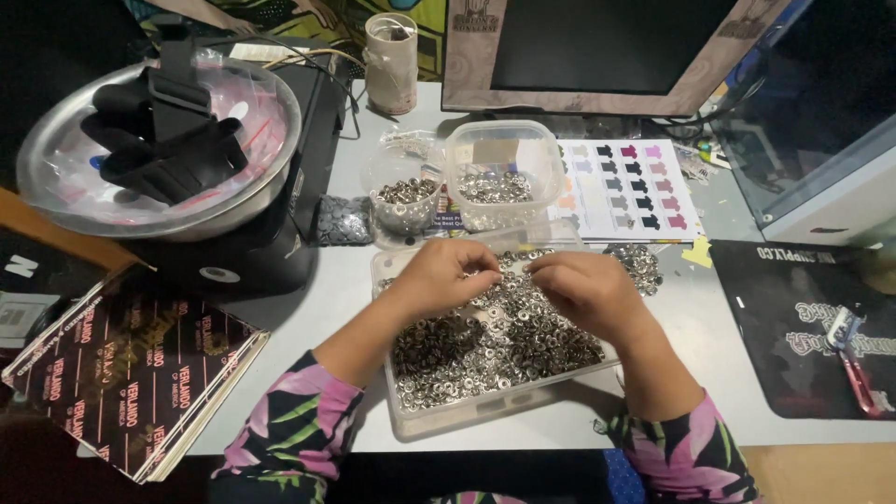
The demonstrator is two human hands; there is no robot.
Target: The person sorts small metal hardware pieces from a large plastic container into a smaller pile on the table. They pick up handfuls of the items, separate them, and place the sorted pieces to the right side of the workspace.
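A clear flat tray (485, 411) full of small silver metal rings (485, 350) lies on the grey table in front of me. My left hand (446, 273) and my right hand (579, 289) hover over its far half with fingertips pinched together close to each other, apparently on small rings, though the pieces are too small to make out. Both sleeves have a floral print.
Behind the tray stand a round clear tub (403, 191) and a square clear tub (502, 173) of metal parts, and a colour chart sheet (627, 189). A metal bowl (271, 177) with black straps sits left; a black mat (793, 327) with red pliers (854, 359) lies right.
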